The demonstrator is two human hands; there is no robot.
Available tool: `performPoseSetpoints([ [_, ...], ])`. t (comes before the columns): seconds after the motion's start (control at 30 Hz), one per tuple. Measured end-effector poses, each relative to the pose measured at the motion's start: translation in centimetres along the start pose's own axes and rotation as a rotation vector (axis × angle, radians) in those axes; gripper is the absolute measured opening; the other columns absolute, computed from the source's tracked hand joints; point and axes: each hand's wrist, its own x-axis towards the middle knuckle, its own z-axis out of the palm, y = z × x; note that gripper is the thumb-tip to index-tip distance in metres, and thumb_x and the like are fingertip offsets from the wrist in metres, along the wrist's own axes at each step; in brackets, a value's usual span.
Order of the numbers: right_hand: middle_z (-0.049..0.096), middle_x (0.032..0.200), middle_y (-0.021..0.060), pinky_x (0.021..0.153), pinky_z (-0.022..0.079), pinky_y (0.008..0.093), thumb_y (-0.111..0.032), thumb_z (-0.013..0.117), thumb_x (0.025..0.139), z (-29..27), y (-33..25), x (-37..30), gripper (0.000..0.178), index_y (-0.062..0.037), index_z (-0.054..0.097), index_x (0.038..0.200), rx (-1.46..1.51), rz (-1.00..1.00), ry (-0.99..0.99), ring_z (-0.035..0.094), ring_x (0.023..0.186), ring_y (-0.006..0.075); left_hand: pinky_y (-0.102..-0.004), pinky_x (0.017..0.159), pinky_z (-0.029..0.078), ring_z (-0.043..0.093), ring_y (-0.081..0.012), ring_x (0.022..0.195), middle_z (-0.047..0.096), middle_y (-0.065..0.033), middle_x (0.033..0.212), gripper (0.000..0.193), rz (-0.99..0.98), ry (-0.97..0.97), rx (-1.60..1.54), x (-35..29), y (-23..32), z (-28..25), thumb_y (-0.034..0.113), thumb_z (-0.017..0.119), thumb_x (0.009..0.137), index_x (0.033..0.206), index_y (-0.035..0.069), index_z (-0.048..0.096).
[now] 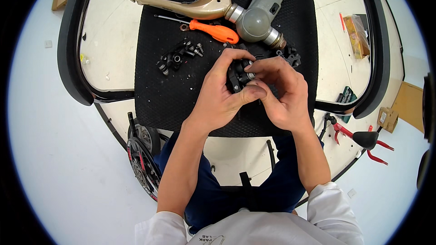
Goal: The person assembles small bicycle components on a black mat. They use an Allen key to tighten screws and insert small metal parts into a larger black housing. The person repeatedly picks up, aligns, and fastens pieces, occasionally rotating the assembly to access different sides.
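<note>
Between my two hands, above the black chair seat (163,104), is a small black brake caliper (235,76) with a silver round part and bolt. My left hand (218,94) wraps round its left side, index finger over the top and thumb along the bottom. My right hand (288,91) pinches at its right side, fingertips on the silver part and thumb near the left thumb. My fingers hide much of the caliper. A similar black metal part (176,58) with loose bolts (196,50) lies to the left. More black parts (290,57) lie beyond my right hand.
An orange-handled screwdriver (214,31) lies across the seat beyond my hands. Behind it are a gold fork (204,7) and a grey metal tube joint (256,20). Black armrests (75,41) flank the seat. Wheeled parts (143,163) and a red-and-black frame (347,131) stand on the floor.
</note>
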Motion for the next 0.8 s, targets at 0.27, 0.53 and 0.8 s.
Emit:
performPoseSetpoints([
  [0.27,0.068,0.091,0.0082,0.071,0.053,0.0241,0.005,0.067,0.081,-1.1,0.5,0.3,0.017,0.0025,0.065,0.097,0.172,0.067,-0.009,0.066,0.079,0.0119,-0.027,0.08,0.048,0.056,-0.0112,0.089,0.057,-0.0034,0.1,0.071,-0.12,-0.024,-0.125,0.2,1.7,-0.1,0.04,0.085,0.069,0.121,0.006,0.05],
  [0.53,0.069,0.094,0.0109,0.072,0.055,0.0247,0.005,0.068,0.08,-3.5,0.1,0.3,0.018,0.0053,0.066,0.098,0.286,0.202,0.044,0.069,0.084,0.0161,-0.0276,0.086,0.048,0.056,-0.0124,0.101,0.056,-0.0046,0.112,0.075,-0.115,-0.098,0.054,0.2,1.1,-1.1,0.03,0.087,0.065,0.125,0.004,0.051],
  [0.8,0.072,0.089,0.0087,0.071,0.05,0.0275,-0.001,0.075,0.071,-2.1,0.7,0.6,0.017,-0.0035,0.074,0.087,-0.082,-0.055,-0.069,0.064,0.078,0.0166,-0.0251,0.083,0.052,0.058,-0.0104,0.097,0.056,-0.0057,0.111,0.082,-0.094,-0.093,0.147,0.1,0.9,-0.5,0.01,0.093,0.055,0.125,0.004,0.052],
])
